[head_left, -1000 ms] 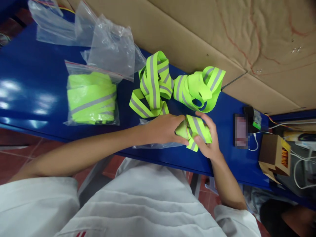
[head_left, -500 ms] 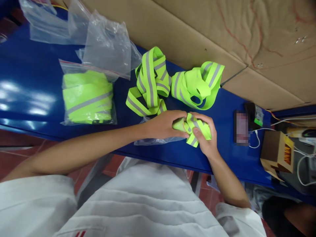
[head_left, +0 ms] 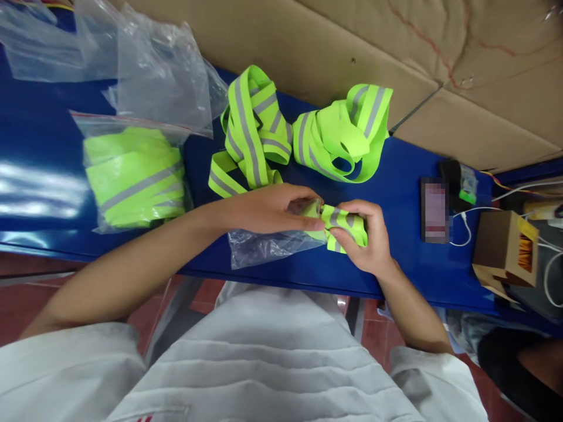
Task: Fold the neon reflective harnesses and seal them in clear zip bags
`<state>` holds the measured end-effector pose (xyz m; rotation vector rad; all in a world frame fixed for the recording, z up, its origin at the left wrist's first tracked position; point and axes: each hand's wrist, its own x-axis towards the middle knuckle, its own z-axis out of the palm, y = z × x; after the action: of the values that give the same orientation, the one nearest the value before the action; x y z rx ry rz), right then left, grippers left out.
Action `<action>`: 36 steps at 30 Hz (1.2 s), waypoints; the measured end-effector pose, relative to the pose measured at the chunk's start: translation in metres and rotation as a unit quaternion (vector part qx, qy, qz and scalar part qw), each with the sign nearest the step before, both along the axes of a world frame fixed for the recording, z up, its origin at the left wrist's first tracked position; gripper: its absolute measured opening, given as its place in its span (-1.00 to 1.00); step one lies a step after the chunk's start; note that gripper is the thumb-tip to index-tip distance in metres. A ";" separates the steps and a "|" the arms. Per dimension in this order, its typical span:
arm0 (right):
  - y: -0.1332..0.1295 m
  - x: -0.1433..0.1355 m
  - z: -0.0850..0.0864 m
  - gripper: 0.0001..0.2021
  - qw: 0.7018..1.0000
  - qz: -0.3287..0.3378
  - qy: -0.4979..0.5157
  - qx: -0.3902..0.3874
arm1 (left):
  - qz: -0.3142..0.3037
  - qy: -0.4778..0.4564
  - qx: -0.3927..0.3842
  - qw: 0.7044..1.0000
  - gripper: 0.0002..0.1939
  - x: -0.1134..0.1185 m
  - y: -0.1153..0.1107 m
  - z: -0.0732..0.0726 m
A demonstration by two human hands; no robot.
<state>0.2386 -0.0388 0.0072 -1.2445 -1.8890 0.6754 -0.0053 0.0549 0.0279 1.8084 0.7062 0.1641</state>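
Note:
My right hand [head_left: 369, 237] is closed around a bundled neon-yellow reflective strap [head_left: 338, 218] with grey stripes, its thumb pressed on top. My left hand [head_left: 281, 210] curls round the mouth of a see-through plastic bag [head_left: 259, 249], which trails below it over the blue table. Part of the yellow bundle shows through the plastic beside the left fingers; how far it sits inside, I cannot tell. Just beyond my hands lie a loosely looped reflective strap [head_left: 248, 126] and, to its right, a second loose coil of reflective strap [head_left: 338, 135].
A filled zip bag [head_left: 134, 176] lies at left on the blue table [head_left: 396, 281], below several bare plastic bags [head_left: 162, 76]. A phone [head_left: 434, 210], cables and a small cardboard box [head_left: 504, 249] are at right. Large cardboard boxes [head_left: 325, 47] line the back; another person's leg [head_left: 514, 363] shows lower right.
The view has shifted. The yellow bundle now lies flatter in my right hand, and my left hand has closed further over the plastic. More of the bag shows below my left hand.

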 end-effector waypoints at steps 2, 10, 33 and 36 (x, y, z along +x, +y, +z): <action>0.001 -0.001 0.003 -0.60 1.000 0.003 0.000 -0.012 | 0.025 -0.024 -0.006 0.999 -0.44 0.000 0.000 -0.001; 0.008 -0.010 -0.003 -0.97 0.999 -0.018 0.029 -0.002 | 0.109 -0.021 0.056 0.992 -0.48 0.015 -0.024 0.000; 0.007 -0.028 -0.023 -0.90 0.991 -0.098 0.079 0.050 | -0.006 -0.005 0.126 0.992 -0.17 0.015 -0.024 -0.010; 0.008 -0.028 -0.023 -0.88 0.987 -0.134 0.090 0.021 | -0.025 0.018 0.142 0.989 -0.06 0.013 -0.026 -0.013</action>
<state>0.2103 -0.0304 -0.0157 -1.3329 -1.5464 0.5811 0.0076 0.0286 0.0149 2.1042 0.6893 0.2085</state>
